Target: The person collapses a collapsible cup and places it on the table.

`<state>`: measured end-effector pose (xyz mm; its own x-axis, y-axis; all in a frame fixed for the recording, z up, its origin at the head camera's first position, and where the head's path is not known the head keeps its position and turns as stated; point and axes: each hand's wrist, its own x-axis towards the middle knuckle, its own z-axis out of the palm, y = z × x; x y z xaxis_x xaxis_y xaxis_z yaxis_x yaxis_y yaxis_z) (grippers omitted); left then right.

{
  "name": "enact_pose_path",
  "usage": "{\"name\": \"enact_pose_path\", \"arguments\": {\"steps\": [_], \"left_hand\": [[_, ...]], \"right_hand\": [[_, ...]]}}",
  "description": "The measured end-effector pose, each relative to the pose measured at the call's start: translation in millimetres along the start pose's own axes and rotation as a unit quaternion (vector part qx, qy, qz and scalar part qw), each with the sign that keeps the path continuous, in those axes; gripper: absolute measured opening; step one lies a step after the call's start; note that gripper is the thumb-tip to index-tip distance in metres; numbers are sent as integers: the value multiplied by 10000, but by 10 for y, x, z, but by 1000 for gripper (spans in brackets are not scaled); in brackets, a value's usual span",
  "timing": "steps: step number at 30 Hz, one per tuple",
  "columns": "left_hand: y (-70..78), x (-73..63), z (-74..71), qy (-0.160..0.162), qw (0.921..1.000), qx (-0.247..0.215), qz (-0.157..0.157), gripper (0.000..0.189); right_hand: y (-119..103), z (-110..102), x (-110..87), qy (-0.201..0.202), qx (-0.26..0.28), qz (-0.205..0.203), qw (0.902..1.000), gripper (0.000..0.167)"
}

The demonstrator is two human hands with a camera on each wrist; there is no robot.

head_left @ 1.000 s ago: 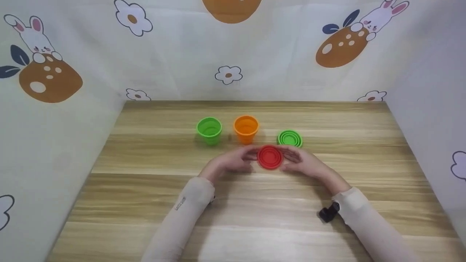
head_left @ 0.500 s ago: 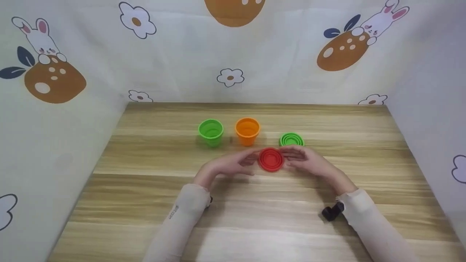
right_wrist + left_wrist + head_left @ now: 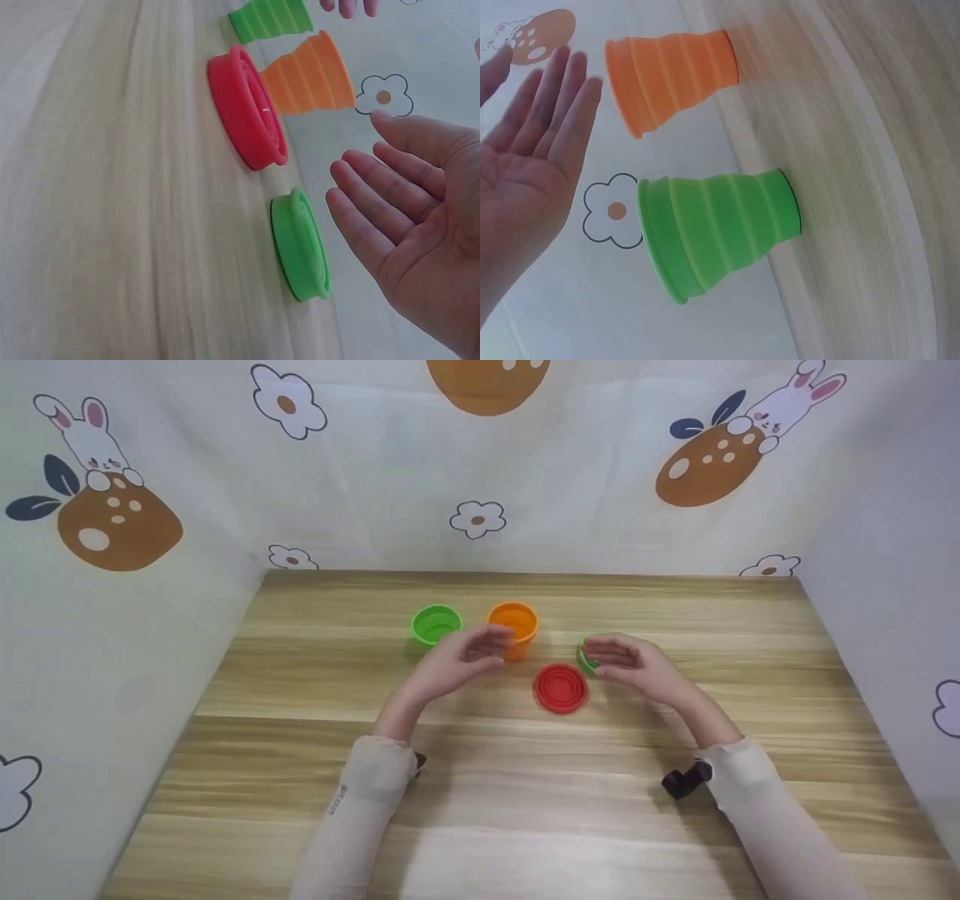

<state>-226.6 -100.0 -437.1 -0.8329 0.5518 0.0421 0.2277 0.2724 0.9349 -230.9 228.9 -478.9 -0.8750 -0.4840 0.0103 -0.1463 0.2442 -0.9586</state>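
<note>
A red collapsible cup (image 3: 561, 688), folded flat, lies on the table between the two hands with neither touching it. My left hand (image 3: 461, 660) hovers in front of the expanded orange cup (image 3: 673, 79) and the expanded green cup (image 3: 718, 225), its fingers extended and nothing in them. Beside the red cup on the right, a second green cup (image 3: 300, 244) lies folded flat. Above it my right hand (image 3: 637, 664) hangs with relaxed fingers, partly covering it in the head view, and holds nothing.
The wood-grain table (image 3: 480, 802) carries all the cups. A patterned cloth wall (image 3: 390, 472) stands behind it, with side walls at left and right. Each wrist wears a small black camera (image 3: 684, 781).
Both hands have moved off the red folded cup. The left went left and up towards the expanded cups; the right rose over the folded green cup. The red cup stays in place.
</note>
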Motion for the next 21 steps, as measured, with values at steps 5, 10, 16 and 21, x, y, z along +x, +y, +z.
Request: {"name": "enact_pose_path", "arguments": {"steps": [5, 10, 16, 21], "left_hand": [[6, 22, -21, 884, 9956, -295, -37, 38], [-7, 41, -19, 1442, 9885, -450, 72, 40], [-72, 99, 10, 1771, 9832, -426, -97, 53], [-119, 138, 46, 1897, 9811, -337, -162, 59]], "right_hand": [[-23, 31, 81, 231, -9, -73, 9997, 47], [-33, 89, 155, 449, 35, -153, 9989, 45], [-30, 171, 232, 666, 220, -204, 9973, 47], [-19, 250, 281, 786, 391, -239, 9959, 49]]}}
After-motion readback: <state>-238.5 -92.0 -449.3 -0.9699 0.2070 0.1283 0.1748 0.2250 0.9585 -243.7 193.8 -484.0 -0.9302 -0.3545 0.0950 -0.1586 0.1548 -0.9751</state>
